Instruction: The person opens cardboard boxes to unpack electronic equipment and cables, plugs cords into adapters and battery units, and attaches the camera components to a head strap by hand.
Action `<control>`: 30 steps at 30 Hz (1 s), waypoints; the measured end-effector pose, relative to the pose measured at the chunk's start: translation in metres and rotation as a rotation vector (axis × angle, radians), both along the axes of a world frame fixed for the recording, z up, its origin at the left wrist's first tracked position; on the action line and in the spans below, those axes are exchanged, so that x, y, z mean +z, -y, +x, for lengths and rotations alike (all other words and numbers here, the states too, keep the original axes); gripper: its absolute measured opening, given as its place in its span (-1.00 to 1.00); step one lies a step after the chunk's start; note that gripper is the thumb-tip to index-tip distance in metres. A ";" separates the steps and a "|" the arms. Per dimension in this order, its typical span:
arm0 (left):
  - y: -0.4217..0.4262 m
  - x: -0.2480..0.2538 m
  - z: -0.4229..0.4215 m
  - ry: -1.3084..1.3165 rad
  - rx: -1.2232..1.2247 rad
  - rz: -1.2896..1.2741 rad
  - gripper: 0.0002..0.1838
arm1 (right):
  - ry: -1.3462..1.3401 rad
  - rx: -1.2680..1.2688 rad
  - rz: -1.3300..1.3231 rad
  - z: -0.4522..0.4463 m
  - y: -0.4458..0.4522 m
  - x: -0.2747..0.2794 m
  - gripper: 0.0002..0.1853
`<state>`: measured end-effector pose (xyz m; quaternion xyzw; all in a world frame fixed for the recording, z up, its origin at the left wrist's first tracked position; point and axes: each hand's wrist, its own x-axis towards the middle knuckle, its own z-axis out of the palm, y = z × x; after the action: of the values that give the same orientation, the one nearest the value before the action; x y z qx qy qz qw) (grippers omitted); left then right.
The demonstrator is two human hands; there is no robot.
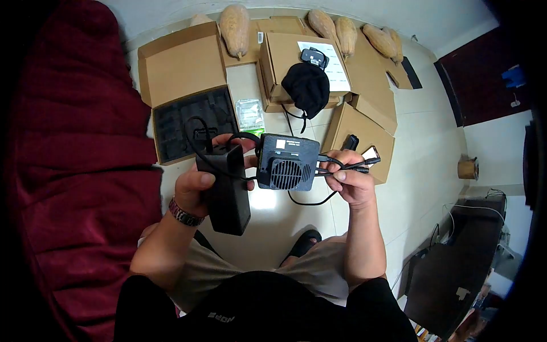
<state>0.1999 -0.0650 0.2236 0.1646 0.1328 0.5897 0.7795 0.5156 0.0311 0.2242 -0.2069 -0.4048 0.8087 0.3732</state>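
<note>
My left hand (194,183) is closed around a tall black rectangular pack (229,202), with the thumb on its near face. A black cable (194,142) loops above the pack. Right beside it, in front of me, is a flat black device with a round vent grille (288,162) and a small white label. Several black cables with plug ends (356,167) come out of the device's right side. My right hand (354,183) pinches these cables between thumb and fingers. What supports the device's underside is hidden.
An open cardboard box with a black foam insert (191,122) lies beyond my left hand. Stacked boxes (279,62) hold a black pouch (306,88). Several gourds (235,31) lie along the wall. Dark red fabric (80,171) covers the left; a dark cabinet (456,262) stands right.
</note>
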 end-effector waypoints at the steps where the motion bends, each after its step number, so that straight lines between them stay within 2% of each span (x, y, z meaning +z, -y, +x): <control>1: 0.000 0.000 0.000 0.002 0.004 0.002 -0.10 | -0.003 0.000 0.002 0.000 0.000 0.000 -0.81; 30: 0.000 -0.002 0.002 0.010 0.010 -0.029 -0.14 | -0.009 -0.004 0.011 -0.002 0.000 0.001 -0.81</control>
<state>0.2019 -0.0647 0.2213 0.1498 0.1384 0.5923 0.7795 0.5139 0.0312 0.2255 -0.2020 -0.4074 0.8067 0.3775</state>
